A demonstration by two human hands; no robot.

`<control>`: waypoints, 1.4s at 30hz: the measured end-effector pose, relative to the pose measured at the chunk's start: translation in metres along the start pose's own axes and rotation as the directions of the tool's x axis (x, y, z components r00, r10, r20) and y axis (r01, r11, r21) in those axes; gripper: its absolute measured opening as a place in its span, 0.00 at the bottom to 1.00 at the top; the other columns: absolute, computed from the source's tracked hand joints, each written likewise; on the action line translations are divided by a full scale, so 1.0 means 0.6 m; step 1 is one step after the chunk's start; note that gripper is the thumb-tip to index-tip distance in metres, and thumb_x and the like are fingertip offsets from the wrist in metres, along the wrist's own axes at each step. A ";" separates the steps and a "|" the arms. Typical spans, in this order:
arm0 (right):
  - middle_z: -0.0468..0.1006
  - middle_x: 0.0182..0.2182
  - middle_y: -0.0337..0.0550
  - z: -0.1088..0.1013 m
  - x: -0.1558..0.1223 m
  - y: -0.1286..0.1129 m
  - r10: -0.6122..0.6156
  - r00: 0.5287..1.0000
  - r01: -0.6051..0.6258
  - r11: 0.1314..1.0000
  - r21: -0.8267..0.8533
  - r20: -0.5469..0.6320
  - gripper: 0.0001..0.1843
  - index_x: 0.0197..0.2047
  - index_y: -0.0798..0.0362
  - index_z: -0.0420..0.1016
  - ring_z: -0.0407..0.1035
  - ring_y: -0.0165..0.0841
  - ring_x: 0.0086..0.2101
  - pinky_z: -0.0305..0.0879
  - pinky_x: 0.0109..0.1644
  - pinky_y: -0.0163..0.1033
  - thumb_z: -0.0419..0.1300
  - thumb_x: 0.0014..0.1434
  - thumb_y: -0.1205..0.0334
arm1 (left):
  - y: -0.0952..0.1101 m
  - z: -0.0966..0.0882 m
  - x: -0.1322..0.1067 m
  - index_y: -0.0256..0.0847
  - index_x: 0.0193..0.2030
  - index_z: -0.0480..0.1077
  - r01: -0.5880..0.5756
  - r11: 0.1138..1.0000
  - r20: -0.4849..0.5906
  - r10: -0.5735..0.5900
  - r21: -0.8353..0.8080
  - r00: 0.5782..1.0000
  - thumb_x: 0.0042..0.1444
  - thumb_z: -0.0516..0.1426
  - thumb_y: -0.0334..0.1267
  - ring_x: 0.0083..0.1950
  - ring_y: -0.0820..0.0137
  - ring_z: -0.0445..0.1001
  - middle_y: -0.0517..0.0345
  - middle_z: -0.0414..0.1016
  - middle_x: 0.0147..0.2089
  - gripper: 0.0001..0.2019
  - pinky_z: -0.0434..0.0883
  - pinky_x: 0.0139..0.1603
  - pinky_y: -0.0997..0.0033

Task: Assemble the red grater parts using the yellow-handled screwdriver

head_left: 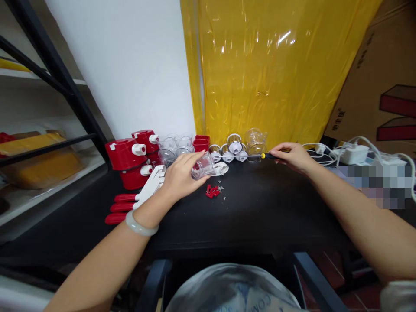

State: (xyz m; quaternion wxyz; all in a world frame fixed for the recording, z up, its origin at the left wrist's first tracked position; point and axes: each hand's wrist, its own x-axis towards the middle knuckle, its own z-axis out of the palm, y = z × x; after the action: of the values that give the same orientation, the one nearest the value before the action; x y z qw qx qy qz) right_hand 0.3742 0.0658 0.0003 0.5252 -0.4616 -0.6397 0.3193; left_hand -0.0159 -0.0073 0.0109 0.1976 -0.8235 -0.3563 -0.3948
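My left hand (183, 174) is wrapped round a clear plastic cup (205, 165), tilted on its side with one end towards the right. In my right hand (291, 156) is a screwdriver (271, 156), gripped by its black handle. Its long shaft points left, and the tip is close to the cup's right end; whether they touch I cannot tell. A white curved part (222, 168) shows just behind the cup. Below it, small red plastic pieces (212, 191) lie on the black table beside several loose screws (221, 188).
White tubes with red grips (125, 207) and stacked red housings (121, 156) stand left. Clear cups (175, 145), red boxes (201, 143) and round filters (234, 143) line the back. White cables and a plug (354, 154) lie at right. Chair armrests flank my lap.
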 end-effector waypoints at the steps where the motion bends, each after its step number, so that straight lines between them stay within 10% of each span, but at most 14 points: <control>1: 0.77 0.21 0.40 0.002 -0.001 0.000 -0.004 1.000 0.004 1.000 0.002 -0.004 0.28 0.28 0.50 0.79 0.68 0.28 0.21 0.62 0.22 0.34 0.76 0.35 0.36 | 0.001 0.000 0.000 0.42 0.66 0.67 -0.008 1.000 0.007 0.008 -0.003 1.000 0.54 0.67 0.43 0.59 0.52 0.75 0.45 0.77 0.59 0.33 0.74 0.59 0.47; 10: 0.78 0.24 0.41 0.009 -0.008 -0.010 -0.003 1.000 0.004 1.000 0.029 -0.009 0.26 0.28 0.51 0.80 0.68 0.28 0.21 0.61 0.23 0.35 0.77 0.36 0.39 | 0.016 0.002 -0.002 0.40 0.61 0.65 0.110 0.993 0.030 -0.112 0.049 0.993 0.48 0.71 0.45 0.55 0.52 0.78 0.44 0.78 0.55 0.35 0.77 0.52 0.53; 22: 0.82 0.32 0.44 0.008 -0.003 -0.005 -0.143 0.990 0.143 0.990 -0.009 -0.006 0.22 0.28 0.50 0.82 0.74 0.34 0.32 0.70 0.34 0.39 0.77 0.39 0.42 | 0.029 -0.006 0.002 0.37 0.62 0.65 -0.020 0.988 0.122 0.001 0.156 0.993 0.54 0.67 0.45 0.55 0.53 0.79 0.43 0.78 0.55 0.32 0.78 0.50 0.58; 28: 0.79 0.34 0.39 0.021 -0.007 -0.011 -0.115 0.988 0.139 0.952 0.274 -0.101 0.22 0.34 0.47 0.81 0.72 0.30 0.32 0.71 0.39 0.38 0.79 0.37 0.48 | 0.030 -0.006 0.002 0.36 0.62 0.65 -0.029 0.983 0.105 0.010 0.180 0.994 0.51 0.69 0.44 0.54 0.55 0.79 0.44 0.78 0.55 0.34 0.77 0.52 0.59; 35: 0.76 0.29 0.42 0.025 -0.004 -0.019 -0.081 0.995 0.098 0.929 0.357 -0.062 0.27 0.36 0.49 0.77 0.70 0.30 0.27 0.66 0.27 0.36 0.66 0.51 0.32 | 0.030 -0.004 -0.001 0.36 0.62 0.65 -0.043 0.982 0.103 0.024 0.182 0.994 0.52 0.69 0.45 0.55 0.55 0.79 0.44 0.78 0.55 0.34 0.77 0.52 0.60; 42: 0.63 0.12 0.36 0.007 -0.005 -0.013 -0.068 0.997 0.069 0.997 0.032 -0.020 0.36 0.35 0.50 0.75 0.55 0.28 0.12 0.45 0.16 0.36 0.52 0.56 0.23 | 0.025 -0.005 -0.002 0.39 0.66 0.65 -0.114 0.981 0.116 0.096 0.158 0.989 0.56 0.66 0.45 0.55 0.56 0.77 0.45 0.78 0.57 0.32 0.77 0.51 0.59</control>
State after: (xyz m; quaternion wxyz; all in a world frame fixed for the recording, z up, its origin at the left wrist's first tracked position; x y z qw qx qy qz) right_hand 0.3685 0.0602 0.0052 0.5492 -0.4338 -0.6449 0.3072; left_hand -0.0068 -0.0200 0.0111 0.2658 -0.8421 -0.3539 -0.3082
